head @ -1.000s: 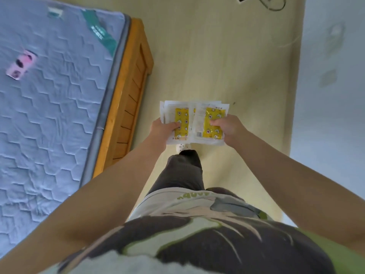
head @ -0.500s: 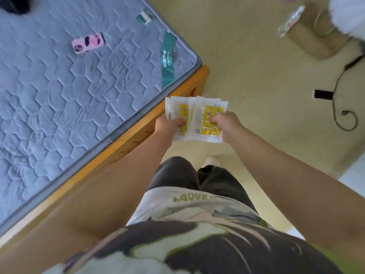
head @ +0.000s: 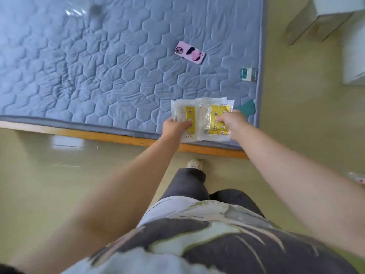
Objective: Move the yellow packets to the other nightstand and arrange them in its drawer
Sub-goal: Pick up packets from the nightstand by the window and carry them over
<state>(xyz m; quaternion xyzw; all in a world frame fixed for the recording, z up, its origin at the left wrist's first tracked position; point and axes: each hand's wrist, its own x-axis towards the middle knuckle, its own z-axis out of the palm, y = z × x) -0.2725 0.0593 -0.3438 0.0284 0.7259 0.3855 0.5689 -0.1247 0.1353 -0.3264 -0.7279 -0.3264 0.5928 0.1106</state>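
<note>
I carry two stacks of yellow packets (head: pixel 214 107) in clear wrappers in front of me, above the near edge of the bed. My left hand (head: pixel 174 128) grips the left stack with the thumb on top. My right hand (head: pixel 231 120) grips the right stack (head: pixel 220 111), thumb pressed on the yellow print. The stacks overlap in the middle. No nightstand or drawer can be told for sure in this view.
A blue quilted mattress (head: pixel 98 66) on an orange wooden bed frame (head: pixel 122 137) fills the upper left. A pink phone (head: pixel 189 52) and a small teal box (head: pixel 248 74) lie on it. Pale furniture (head: pixel 320 20) stands top right. Beige floor (head: pixel 59 184) lies around my legs.
The view has swung around the foot of the bed: the mattress now spans the top, with its edge running across. Both hands keep the same hold on the packets.
</note>
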